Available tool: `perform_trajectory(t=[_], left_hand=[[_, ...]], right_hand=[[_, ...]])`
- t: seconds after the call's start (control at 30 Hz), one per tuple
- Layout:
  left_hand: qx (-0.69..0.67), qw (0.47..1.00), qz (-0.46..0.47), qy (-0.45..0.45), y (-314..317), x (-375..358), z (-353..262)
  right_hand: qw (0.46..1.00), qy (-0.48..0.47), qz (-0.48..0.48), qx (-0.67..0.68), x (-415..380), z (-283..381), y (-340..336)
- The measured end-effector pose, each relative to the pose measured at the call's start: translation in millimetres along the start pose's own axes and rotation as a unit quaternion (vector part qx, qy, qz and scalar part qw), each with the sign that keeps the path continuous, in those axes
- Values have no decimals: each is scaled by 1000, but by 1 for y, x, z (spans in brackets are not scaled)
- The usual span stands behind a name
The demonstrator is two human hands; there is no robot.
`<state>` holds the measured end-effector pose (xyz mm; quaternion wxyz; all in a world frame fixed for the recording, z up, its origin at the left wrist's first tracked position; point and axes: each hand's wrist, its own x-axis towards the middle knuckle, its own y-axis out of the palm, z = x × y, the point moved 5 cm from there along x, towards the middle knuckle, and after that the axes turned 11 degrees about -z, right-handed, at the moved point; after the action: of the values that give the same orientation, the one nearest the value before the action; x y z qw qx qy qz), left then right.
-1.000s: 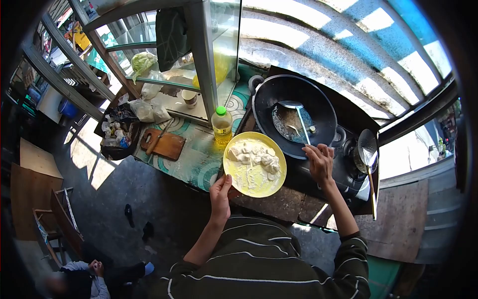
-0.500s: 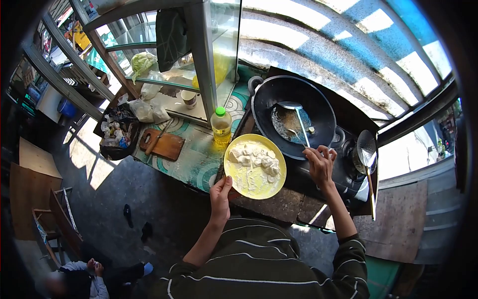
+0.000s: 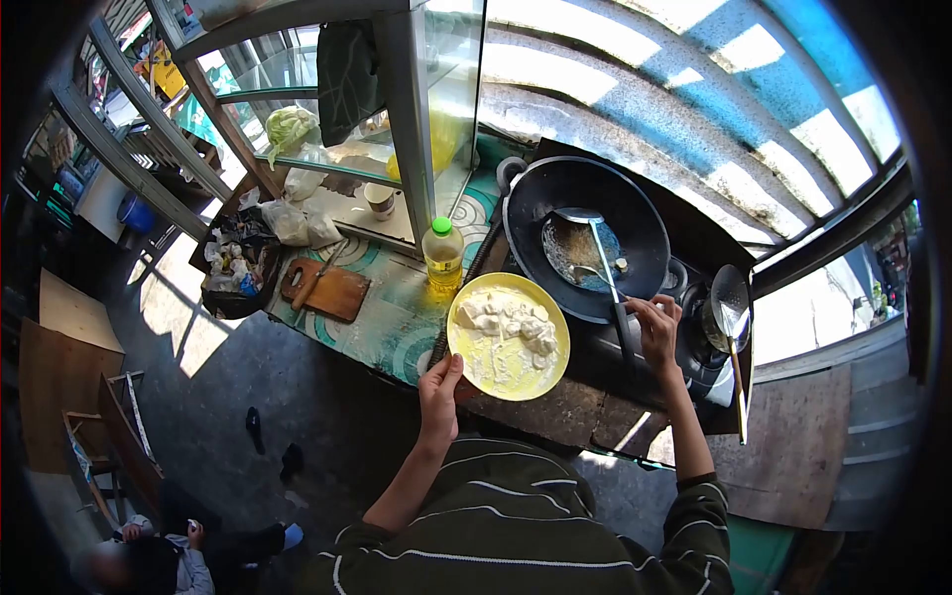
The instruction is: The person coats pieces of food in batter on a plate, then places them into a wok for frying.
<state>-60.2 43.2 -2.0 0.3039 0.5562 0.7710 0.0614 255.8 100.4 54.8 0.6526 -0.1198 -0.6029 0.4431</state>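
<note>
Holding a round yellow plastic-looking plate (image 3: pixel 496 385) of white-coated pieces (image 3: pixel 516 315) in the left hand (image 3: pixel 438 397), just below the large black wok (image 3: pixel 620 203), with the thumb over the rim and the other fingers hidden underneath. Pinching what looks like a thin metal spoon (image 3: pixel 595 272) between closed fingertips of the right hand (image 3: pixel 656 332), at the wok's near edge. Leaning in the wok, over bubbling-looking oil (image 3: pixel 568 246): a metal spatula (image 3: pixel 578 214) with a black handle, beside those fingertips. Left of the wok: a green-capped clear bottle (image 3: pixel 442 258) of yellow oil and, farther off, a brown wooden board (image 3: pixel 342 292).
</note>
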Motion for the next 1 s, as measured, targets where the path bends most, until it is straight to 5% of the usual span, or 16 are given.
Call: perform_trajectory(t=[0.17,0.4,0.5,0.57,0.83,0.9,1.0], left_hand=[[-6,1000,7,2,3,1,0],[3,1000,10,-4,5,1,1],[1,1000,12,0,7,1,2],[-3,1000,11,-8,6,2,4],[-9,1000,14,-10,14,7,6],[-9,1000,18,-13,15,14,12],[-27,999,34,-12,24,28,24]], right_hand=[[994,92,-13,59,-9,-22,3],[991,105,-39,71,-15,-24,4],[972,192,-71,115,-23,-37,8],[875,328,-160,318,-28,-41,12],[786,510,-128,325,-33,-38,11],[687,597,-121,397,-38,-38,16],[632,610,-118,463,-36,-35,14]])
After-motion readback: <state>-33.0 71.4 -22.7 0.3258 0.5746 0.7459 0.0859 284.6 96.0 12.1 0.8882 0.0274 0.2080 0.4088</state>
